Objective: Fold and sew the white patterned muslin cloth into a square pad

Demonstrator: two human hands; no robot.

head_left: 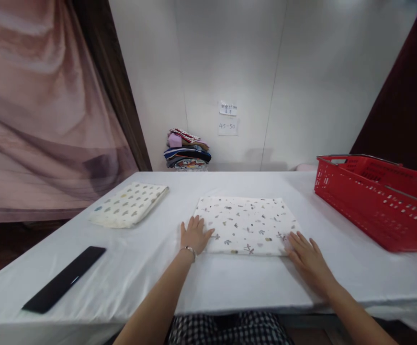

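Observation:
A folded white cloth [247,227] printed with small plants and other little figures lies flat in front of me. My left hand [195,235], with a bracelet at the wrist, rests at the cloth's left edge, fingers spread. At the lower right corner my right hand [307,256] lies with its fingers stretched out, touching the edge. Neither hand grips anything. Farther left sits another folded cloth [131,205], cream with grey cloud-like shapes.
A white-covered table [132,273] bears everything near me. On its right stands a red plastic basket [373,206]. A long black flat object [64,280] lies at the front left. Beyond the far edge is a stack of folded fabrics [187,151] against the wall.

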